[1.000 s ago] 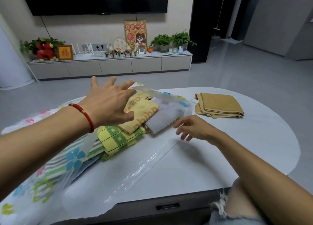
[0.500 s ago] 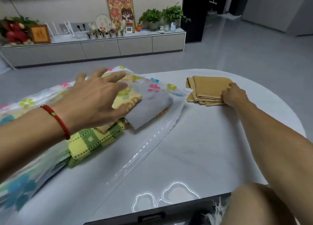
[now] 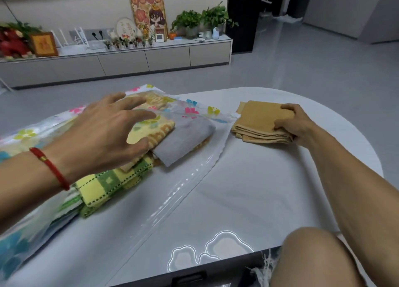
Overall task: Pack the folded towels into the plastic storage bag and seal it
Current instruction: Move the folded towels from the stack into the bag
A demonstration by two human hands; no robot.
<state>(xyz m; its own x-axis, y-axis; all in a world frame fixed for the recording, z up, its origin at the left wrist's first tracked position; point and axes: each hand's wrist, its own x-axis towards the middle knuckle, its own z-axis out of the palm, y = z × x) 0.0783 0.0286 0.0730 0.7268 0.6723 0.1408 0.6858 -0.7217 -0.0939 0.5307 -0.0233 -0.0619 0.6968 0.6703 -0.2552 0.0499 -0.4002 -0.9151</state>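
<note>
At centre left of the frame the left hand (image 3: 103, 135) lay flat, fingers spread, on the plastic storage bag (image 3: 190, 111), probably steadying the towels already inside; at upper right the right hand (image 3: 295, 122) pinched the folded tan towel (image 3: 259, 120) on the table (image 3: 259, 189), likely next for the bag's unsealed mouth.

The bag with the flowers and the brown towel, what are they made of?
The bag looks like thin clear plastic: it is shiny, wrinkly, and you can see the towels through it. The brown towel looks like soft, matte cloth, maybe cotton terry: its folded layers stack up where the right hand grips it.
</note>
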